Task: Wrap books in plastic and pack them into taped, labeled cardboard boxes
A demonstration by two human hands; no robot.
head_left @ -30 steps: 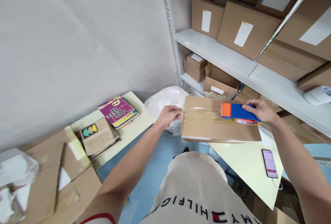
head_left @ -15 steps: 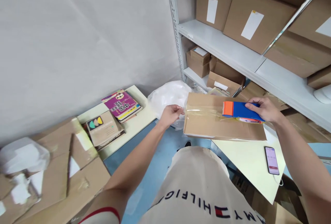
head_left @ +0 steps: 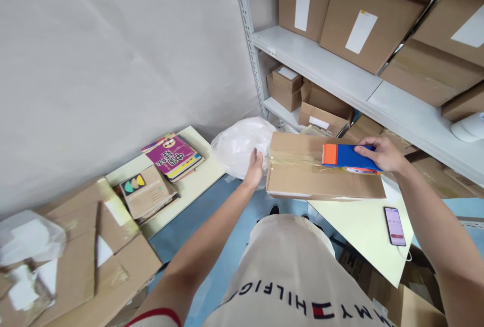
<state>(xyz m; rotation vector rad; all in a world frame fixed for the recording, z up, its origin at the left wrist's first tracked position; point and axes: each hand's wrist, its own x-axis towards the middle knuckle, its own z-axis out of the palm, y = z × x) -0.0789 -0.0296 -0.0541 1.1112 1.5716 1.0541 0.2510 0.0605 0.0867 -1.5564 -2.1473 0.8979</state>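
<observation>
The long brown cardboard box [head_left: 302,180] pokes past the left corner of the pale yellow desk [head_left: 363,229]. On it, the right hand [head_left: 384,154] grips a blue-and-orange tape cutter [head_left: 350,156]. The left hand [head_left: 255,171], fingers unfolded, is just beside the box.

The tape dispenser [head_left: 347,156] is blue and orange, the carton [head_left: 302,178] brown.

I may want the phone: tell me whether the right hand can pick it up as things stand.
Probably not without letting go: the right hand grips the blue tape dispenser, though nothing visible covers the phone.
</observation>
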